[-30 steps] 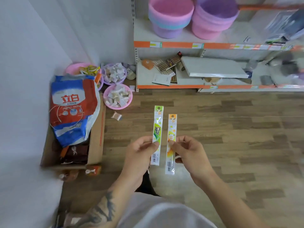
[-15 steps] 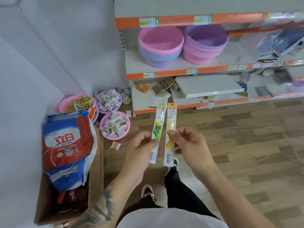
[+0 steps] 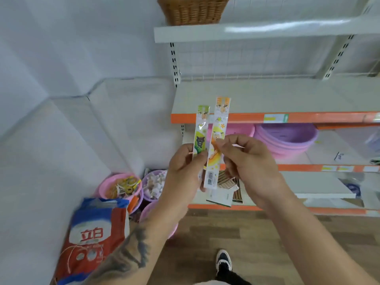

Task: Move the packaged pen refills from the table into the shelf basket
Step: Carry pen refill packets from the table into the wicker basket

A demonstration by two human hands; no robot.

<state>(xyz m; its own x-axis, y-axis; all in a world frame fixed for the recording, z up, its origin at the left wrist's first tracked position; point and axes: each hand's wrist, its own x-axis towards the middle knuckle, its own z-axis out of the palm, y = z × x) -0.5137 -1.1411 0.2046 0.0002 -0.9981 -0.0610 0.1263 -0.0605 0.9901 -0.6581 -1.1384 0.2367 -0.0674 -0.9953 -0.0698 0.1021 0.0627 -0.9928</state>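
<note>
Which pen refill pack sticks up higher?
The orange pack, pinched by the right hand, reaches higher than the green pack in the left hand.

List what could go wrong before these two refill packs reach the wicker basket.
1. The left hand and right hand only pinch the green pack and orange pack near mid-length; either may slip.
2. The wicker basket sits on the top shelf, its opening unseen; a pack could miss it.
</note>
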